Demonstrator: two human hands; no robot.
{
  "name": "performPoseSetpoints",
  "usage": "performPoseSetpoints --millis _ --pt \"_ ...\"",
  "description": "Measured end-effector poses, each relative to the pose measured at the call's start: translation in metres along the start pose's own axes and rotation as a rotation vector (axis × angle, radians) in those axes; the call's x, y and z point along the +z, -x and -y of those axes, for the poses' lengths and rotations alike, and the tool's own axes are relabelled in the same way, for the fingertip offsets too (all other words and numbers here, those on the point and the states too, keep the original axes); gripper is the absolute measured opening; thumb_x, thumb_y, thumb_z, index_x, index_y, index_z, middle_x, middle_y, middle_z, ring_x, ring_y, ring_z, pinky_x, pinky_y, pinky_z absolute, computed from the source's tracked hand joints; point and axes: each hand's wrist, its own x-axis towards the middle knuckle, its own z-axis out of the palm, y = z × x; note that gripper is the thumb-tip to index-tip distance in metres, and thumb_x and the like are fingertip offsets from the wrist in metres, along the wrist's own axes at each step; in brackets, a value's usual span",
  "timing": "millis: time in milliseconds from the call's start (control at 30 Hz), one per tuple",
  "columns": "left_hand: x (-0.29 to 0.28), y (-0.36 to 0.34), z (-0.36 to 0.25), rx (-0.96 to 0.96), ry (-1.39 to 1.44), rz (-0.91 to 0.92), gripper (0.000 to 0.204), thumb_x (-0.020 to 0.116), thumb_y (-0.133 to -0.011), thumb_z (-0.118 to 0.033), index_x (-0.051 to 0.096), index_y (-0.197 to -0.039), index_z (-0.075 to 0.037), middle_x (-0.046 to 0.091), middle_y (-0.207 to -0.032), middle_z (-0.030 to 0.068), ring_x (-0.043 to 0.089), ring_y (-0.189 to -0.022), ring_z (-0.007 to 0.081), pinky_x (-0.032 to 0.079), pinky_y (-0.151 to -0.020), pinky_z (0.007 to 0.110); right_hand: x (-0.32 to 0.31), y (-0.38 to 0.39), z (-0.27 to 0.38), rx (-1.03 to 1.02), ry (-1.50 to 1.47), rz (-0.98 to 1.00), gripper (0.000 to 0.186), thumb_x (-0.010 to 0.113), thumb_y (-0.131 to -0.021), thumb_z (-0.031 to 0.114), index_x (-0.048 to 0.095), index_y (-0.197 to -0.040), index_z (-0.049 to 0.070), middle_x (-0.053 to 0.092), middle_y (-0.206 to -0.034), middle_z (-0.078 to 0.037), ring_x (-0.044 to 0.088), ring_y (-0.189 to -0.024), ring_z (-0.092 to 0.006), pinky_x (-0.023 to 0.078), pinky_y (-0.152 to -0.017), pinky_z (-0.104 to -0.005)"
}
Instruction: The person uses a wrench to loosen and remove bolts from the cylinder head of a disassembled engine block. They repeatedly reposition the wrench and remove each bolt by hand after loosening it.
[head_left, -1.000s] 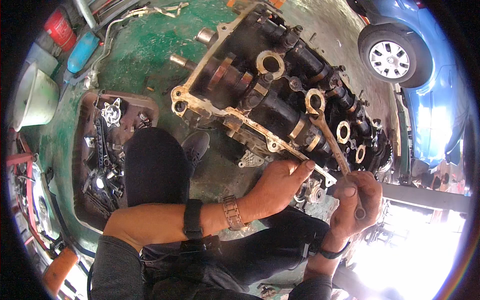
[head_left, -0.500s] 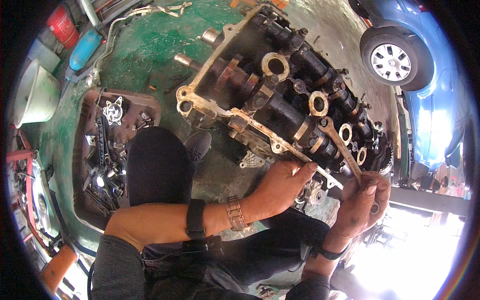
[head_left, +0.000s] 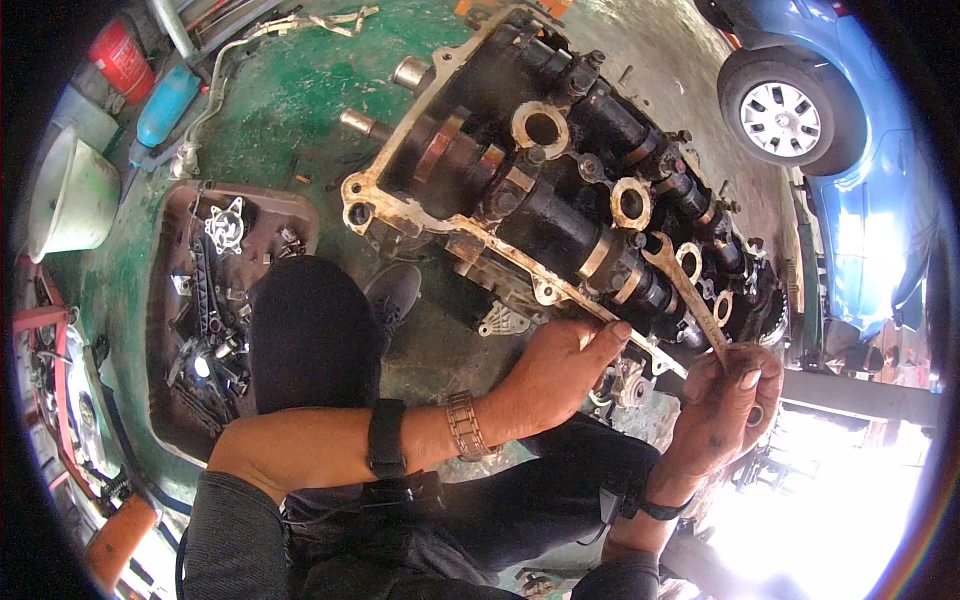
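Observation:
In front of me stands an oily engine cylinder head [head_left: 480, 235] with its dark camshafts [head_left: 555, 220] exposed. My left hand [head_left: 560, 375] grips its near pale edge, the thumb on top and the fingers hidden below. My right hand [head_left: 725, 405] is closed around a combination wrench [head_left: 695, 300]. The wrench's open-ended jaw lies beside a bolt [head_left: 638, 240] on a camshaft bearing cap; the jaw looks apart from the bolt, though contact is hard to tell. The wrench's ring end shows at the palm.
A brown tray [head_left: 155, 330] of loose metal parts lies left of my knee. Farther left are a white bucket [head_left: 75, 200], a blue cylinder [head_left: 168, 105] and a red container [head_left: 122, 62]. A blue car [head_left: 860, 200] stands at the right, beside its wheel [head_left: 783, 110].
The wrench's jaw has come away from the bolt and sits just right of it. The cylinder head has shifted slightly left in view. My left hand keeps its grip.

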Motion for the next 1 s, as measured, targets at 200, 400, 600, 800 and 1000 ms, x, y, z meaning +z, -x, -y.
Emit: performPoseSetpoints --millis 200,400,600,800,1000 --pt "0.000 0.001 -0.004 0.007 0.028 -0.007 0.049 0.050 -0.099 -0.038 0.055 -0.068 0.000 0.047 -0.053 0.0007 0.041 -0.051 0.0092 0.037 -0.048 0.031 0.000 0.001 -0.001 0.013 0.003 0.014 0.031 0.066 -0.091 0.029 0.053 -0.091 0.001 0.054 -0.077 -0.009 0.048 -0.050 -0.0121 0.037 -0.041 -0.0225" --pt "0.001 0.003 -0.008 -0.047 0.062 -0.014 0.048 0.050 -0.100 -0.037 0.055 -0.070 0.000 0.047 -0.054 -0.0007 0.040 -0.051 0.0083 0.036 -0.048 0.030 0.000 0.003 -0.003 0.079 0.046 -0.045 0.027 0.062 -0.093 0.028 0.055 -0.094 0.002 0.053 -0.075 -0.004 0.044 -0.054 -0.0072 0.033 -0.045 -0.0198" --pt "-0.002 0.004 -0.012 -0.062 0.073 0.026 0.046 0.050 -0.100 -0.036 0.057 -0.071 -0.001 0.046 -0.055 -0.0021 0.039 -0.052 0.0069 0.036 -0.049 0.029 -0.002 -0.002 -0.009 0.145 -0.064 0.039 0.024 0.057 -0.097 0.026 0.055 -0.095 0.002 0.050 -0.068 -0.003 0.040 -0.051 -0.0072 0.030 -0.044 -0.0207" --pt "0.001 0.003 -0.008 -0.083 0.156 0.016 0.045 0.050 -0.100 -0.036 0.056 -0.071 -0.002 0.045 -0.056 -0.0028 0.038 -0.053 0.0066 0.035 -0.049 0.028 -0.001 -0.005 -0.010 0.245 -0.129 -0.032 0.027 0.059 -0.095 0.028 0.053 -0.096 0.002 0.050 -0.062 -0.006 0.043 -0.045 -0.0107 0.037 -0.042 -0.0239" --pt "0.003 0.002 -0.005 -0.088 0.137 0.000 0.044 0.049 -0.100 -0.035 0.055 -0.071 -0.002 0.042 -0.056 -0.0040 0.036 -0.054 0.0065 0.034 -0.049 0.028 0.003 -0.013 -0.007 0.272 -0.141 -0.045 0.026 0.056 -0.097 0.027 0.053 -0.095 0.001 0.049 -0.061 -0.006 0.041 -0.042 -0.0103 0.037 -0.038 -0.0248"
